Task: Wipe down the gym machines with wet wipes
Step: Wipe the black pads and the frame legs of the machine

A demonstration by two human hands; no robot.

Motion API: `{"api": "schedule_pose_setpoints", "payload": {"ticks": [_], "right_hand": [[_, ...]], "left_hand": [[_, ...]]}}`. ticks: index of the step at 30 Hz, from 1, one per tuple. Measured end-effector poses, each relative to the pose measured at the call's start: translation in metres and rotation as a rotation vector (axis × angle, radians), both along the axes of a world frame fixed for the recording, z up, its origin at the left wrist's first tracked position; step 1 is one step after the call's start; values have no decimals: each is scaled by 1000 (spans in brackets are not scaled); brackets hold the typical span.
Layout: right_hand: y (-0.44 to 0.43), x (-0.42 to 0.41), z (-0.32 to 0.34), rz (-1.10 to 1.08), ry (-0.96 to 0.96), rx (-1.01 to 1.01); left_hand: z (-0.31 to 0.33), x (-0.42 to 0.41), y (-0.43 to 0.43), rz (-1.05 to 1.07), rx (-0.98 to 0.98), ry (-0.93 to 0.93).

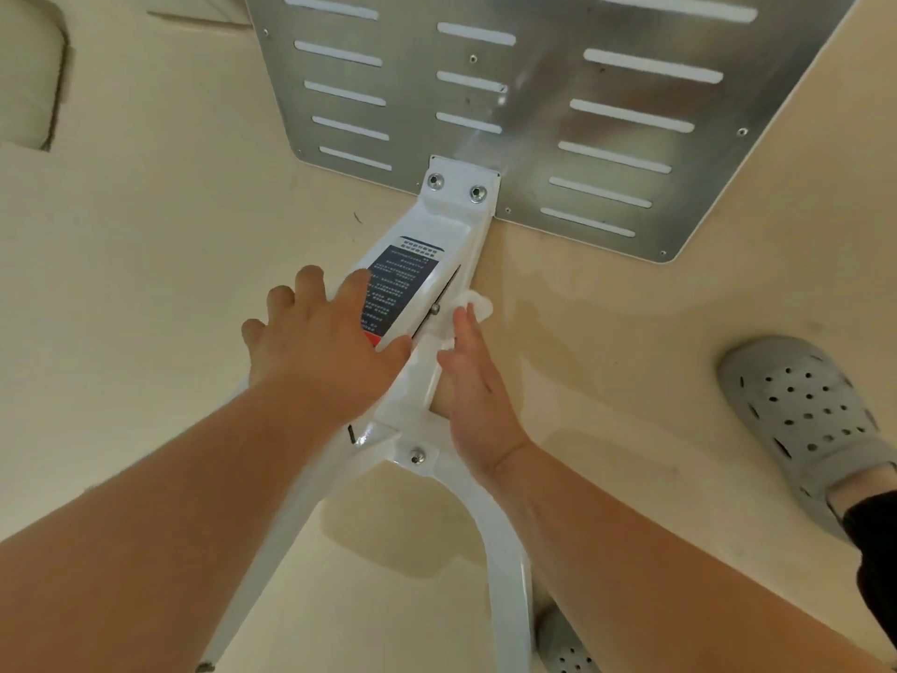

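A white gym machine frame [449, 221] rises from the floor toward me and splits into two white tubes lower down. It carries a dark instruction label [395, 279]. My left hand [320, 352] rests flat on the frame, its fingers spread over the label's left side. My right hand [473, 386] presses a white wet wipe [473, 303] against the frame's right side with straight fingers. The wipe shows past my fingertips.
The frame is bolted to a silver metal footplate [543, 104] with white anti-slip strips. The floor is cream [145, 259]. My feet in grey perforated clogs stand at the right [801, 420] and at the bottom [565, 646]. A pale padded object [29, 75] sits at the top left.
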State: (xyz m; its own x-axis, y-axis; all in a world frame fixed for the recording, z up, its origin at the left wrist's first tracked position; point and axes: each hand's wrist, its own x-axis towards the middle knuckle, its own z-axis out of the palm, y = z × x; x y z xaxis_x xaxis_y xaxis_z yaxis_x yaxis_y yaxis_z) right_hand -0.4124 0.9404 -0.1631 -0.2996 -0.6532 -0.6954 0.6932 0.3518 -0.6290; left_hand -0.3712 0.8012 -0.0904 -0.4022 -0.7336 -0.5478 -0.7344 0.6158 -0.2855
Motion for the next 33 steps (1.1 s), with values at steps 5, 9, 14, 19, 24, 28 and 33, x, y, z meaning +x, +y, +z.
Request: {"api": "schedule_pose_setpoints", "payload": {"ticks": [5, 9, 14, 19, 24, 28, 33], "right_hand": [[-8, -16, -41, 8, 23, -41], [-33, -18, -60, -10, 17, -172], [-70, -52, -88, -58, -38, -17], [-71, -64, -98, -99, -16, -1], [-52, -30, -80, -78, -33, -131], [-75, -47, -109, -59, 0, -19], [-111, -94, -140, -126, -35, 99]], "left_hand": [[-40, -23, 0, -38, 39, -72], [-51, -20, -1, -60, 25, -67], [-54, -20, -5, -80, 26, -68], [-57, -23, -4, -86, 57, -57], [-54, -23, -6, -80, 57, -50], [-54, -26, -6, -80, 56, -44], [-54, -23, -8, -91, 53, -47]]}}
